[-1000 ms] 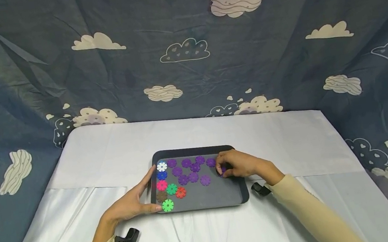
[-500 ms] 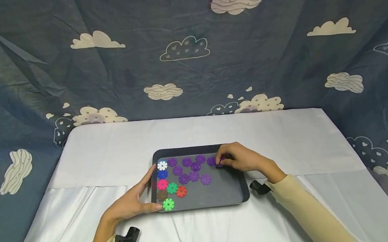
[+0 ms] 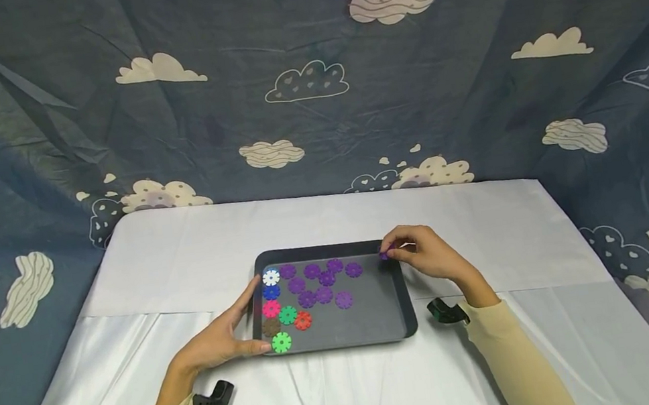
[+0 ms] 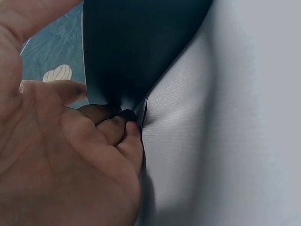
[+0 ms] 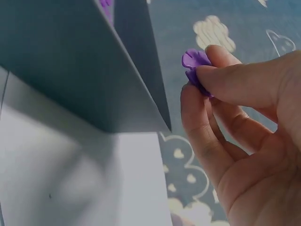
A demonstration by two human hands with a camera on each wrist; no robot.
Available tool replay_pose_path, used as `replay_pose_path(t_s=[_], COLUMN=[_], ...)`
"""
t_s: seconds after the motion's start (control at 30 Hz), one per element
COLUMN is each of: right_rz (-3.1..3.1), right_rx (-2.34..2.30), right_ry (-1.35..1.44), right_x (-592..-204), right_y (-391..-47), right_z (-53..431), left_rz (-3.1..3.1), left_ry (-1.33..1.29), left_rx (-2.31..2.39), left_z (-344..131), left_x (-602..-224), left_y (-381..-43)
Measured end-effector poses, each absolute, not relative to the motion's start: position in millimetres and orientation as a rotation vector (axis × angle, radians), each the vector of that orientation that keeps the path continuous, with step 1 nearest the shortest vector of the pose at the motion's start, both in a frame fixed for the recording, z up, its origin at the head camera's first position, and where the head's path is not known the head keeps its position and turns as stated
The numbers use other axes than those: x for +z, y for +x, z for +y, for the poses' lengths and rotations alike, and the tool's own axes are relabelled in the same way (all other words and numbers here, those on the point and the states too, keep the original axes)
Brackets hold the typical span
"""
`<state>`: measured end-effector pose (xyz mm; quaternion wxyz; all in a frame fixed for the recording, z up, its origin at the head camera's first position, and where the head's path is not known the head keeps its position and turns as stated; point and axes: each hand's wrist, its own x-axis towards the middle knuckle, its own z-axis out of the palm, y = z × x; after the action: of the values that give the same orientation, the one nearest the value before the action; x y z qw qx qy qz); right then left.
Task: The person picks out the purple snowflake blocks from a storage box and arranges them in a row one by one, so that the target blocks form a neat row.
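Note:
A dark grey tray [image 3: 370, 325] lies on the white cloth. My left hand [image 3: 214, 341] holds its left side, thumb at the near corner; in the left wrist view the fingers [image 4: 113, 129] curl against the tray's wall [image 4: 141, 42]. My right hand [image 3: 428, 254] is above the far right corner of the tray. Between thumb and fingers it pinches a purple notched disc [image 5: 195, 63], partly covered by the thumb. Several like purple discs [image 3: 324, 295] lie flat in the tray's far half. Down the left side are white [image 3: 271, 276], blue [image 3: 271, 292], pink [image 3: 271, 309] and other coloured discs.
White cloth [image 3: 347, 389] covers the table around the tray. A dark blue curtain [image 3: 303, 29] with cloud prints hangs behind and at both sides. Each wrist wears a black camera, one of them the left camera [image 3: 213, 398].
My right hand has picked up a purple disc from the right part of the tray and moved up and right with it to the far right corner. The left hand stays on the tray.

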<state>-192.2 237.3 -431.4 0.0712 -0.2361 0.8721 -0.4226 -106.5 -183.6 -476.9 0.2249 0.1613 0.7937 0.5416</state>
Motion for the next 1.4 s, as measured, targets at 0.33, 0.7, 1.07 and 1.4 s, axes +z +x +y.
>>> replay_pose_path(t_s=[0.33, 0.7, 1.07, 1.4], right_rz=[2.641, 2.781, 2.826, 2.812], right_rx=[-1.356, -1.247, -1.140, -1.049], right_ry=[-0.571, -0.497, -0.383, -0.335], right_x=[-430, -434, -448, -457], right_y=[-191, -194, -199, -200], right_z=[264, 291, 312, 311], left_rz=[2.188, 2.195, 2.200, 2.220], left_ry=[0.443, 0.461, 0.462, 0.460], left_rx=[1.502, 1.503, 1.503, 1.461], left_z=[-183, -183, -183, -184], left_x=[-477, -478, -477, -475], left_y=[-106, -107, -107, -105])
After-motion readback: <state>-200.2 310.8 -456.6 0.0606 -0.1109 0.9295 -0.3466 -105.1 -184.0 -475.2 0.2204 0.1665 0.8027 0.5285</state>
